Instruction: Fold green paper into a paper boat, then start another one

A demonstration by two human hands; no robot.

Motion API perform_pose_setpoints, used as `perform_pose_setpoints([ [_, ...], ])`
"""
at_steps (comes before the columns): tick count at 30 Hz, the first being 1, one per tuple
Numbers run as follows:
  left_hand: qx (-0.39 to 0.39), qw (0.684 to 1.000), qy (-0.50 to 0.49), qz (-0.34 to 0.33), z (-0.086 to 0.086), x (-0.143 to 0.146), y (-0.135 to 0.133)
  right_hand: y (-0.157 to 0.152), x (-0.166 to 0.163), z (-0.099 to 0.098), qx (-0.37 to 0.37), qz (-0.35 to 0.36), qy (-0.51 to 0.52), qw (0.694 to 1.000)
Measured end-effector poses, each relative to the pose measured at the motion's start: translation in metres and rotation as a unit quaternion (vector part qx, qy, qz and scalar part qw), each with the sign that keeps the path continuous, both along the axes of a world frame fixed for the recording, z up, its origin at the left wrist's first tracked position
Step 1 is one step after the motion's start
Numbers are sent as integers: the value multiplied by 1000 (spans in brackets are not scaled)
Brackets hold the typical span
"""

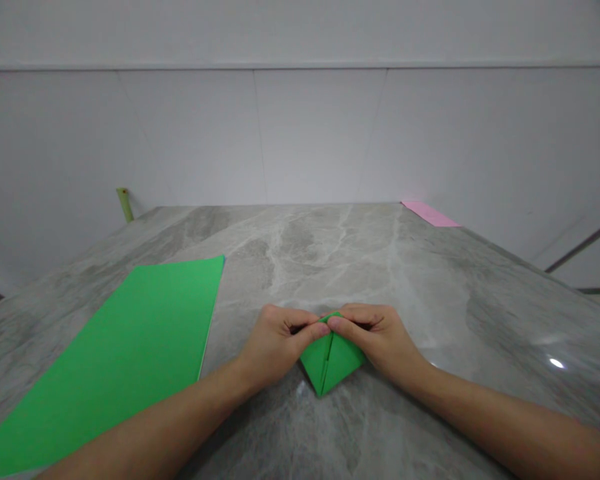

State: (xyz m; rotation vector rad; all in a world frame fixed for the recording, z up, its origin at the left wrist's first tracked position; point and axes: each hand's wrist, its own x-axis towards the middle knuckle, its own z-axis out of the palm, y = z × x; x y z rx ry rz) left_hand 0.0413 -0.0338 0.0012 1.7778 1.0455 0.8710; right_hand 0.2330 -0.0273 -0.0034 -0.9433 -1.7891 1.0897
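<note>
A small piece of folded green paper [336, 371] is between my two hands, low in the middle of the head view. It has a diamond-like outline with a point toward me and a slit down its centre. My left hand [279, 340] pinches its upper left part, thumb on top. From the other side my right hand [383, 337] pinches the upper right part. Both thumbs nearly meet at the top of the slit. The fingers behind the paper are partly hidden.
A stack of green paper sheets [145, 333] lies on the grey marbled table [320, 253] to the left, partly behind my left forearm. At the far right edge rests a pink sheet [433, 215]. A yellow-green object [125, 203] shows beyond the far left edge, before the white wall [310, 133].
</note>
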Motion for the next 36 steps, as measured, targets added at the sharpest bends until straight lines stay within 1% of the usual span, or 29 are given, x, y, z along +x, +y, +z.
perform_pose_setpoints([
  [3,-9,1000,-2,-1,0,0,-1,0,-1,1,-16,2,1,1000],
  [6,-17,1000,2,1,1,1,-3,0,-2,3,-9,1,-4,1000],
  [9,-21,1000,7,9,2,1,-3,0,-3,4,-2,-9,-1,1000],
  [12,-37,999,-4,14,3,2,-2,0,-2,4,-12,-25,12,1000],
  [14,-74,997,-26,14,3,2,-1,0,-1,4,-22,-47,17,999],
  [18,-195,976,-100,19,3,4,1,2,2,5,-54,-97,28,993],
  [20,-218,968,-121,23,3,4,1,3,2,6,-63,-108,33,992],
  [25,-228,963,-136,36,6,2,1,6,3,10,-67,-142,56,986],
  [28,-232,961,-141,47,7,1,0,10,8,8,-81,-169,73,980],
  [30,-227,961,-147,51,7,1,0,13,11,6,-85,-174,75,978],
  [33,-221,963,-152,36,5,1,0,12,12,6,-89,-158,72,981],
  [36,-201,972,-122,-21,0,1,0,6,9,8,-86,-100,42,990],
])
